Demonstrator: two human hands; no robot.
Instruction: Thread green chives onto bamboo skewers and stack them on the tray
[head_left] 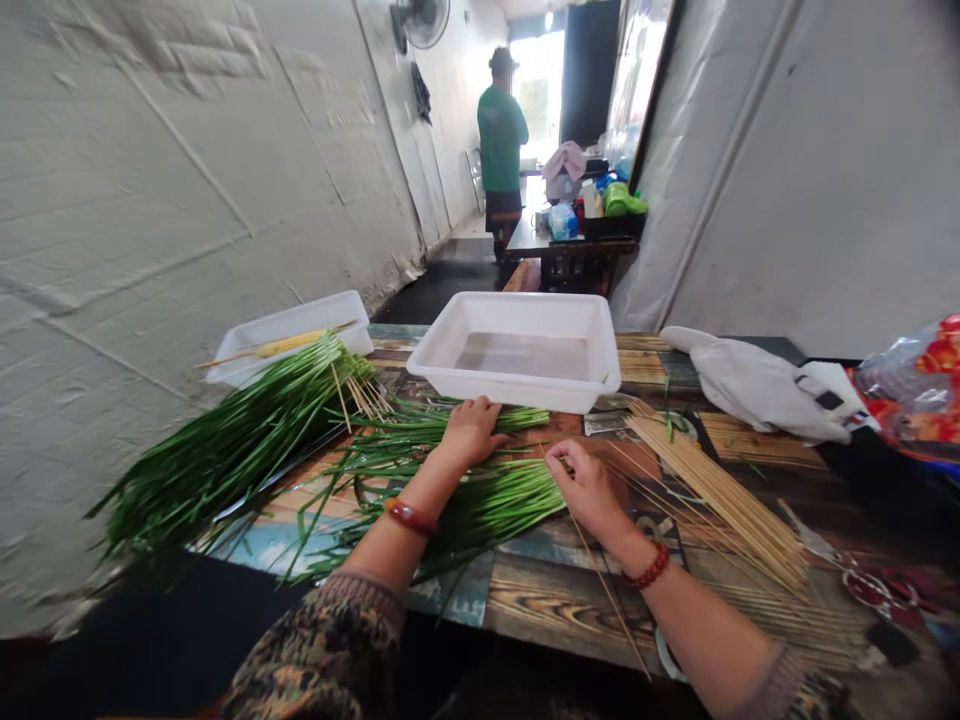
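Observation:
My left hand [471, 432] lies with outstretched fingers across a small bunch of green garlic chives [409, 425], just in front of the white plastic tub [514, 388]. Between the thumb and fingers of my right hand [589, 488] is a thin bamboo skewer [611, 590], its long end slanting down toward the table's near edge. The skewer's upper end is by the pale cut ends of a second row of chives [517, 495], which spreads under my left forearm. Just right of my right hand, a pile of bamboo skewers [720, 495] lies on the table.
At left, a large chive bundle [225, 450] leans by another white tub [289, 318]. Scissors [862, 575], a white cloth [765, 385] and a red plastic package [919, 390] are at right. Farther back, a person in green [501, 135] stands beside a cluttered table [534, 240].

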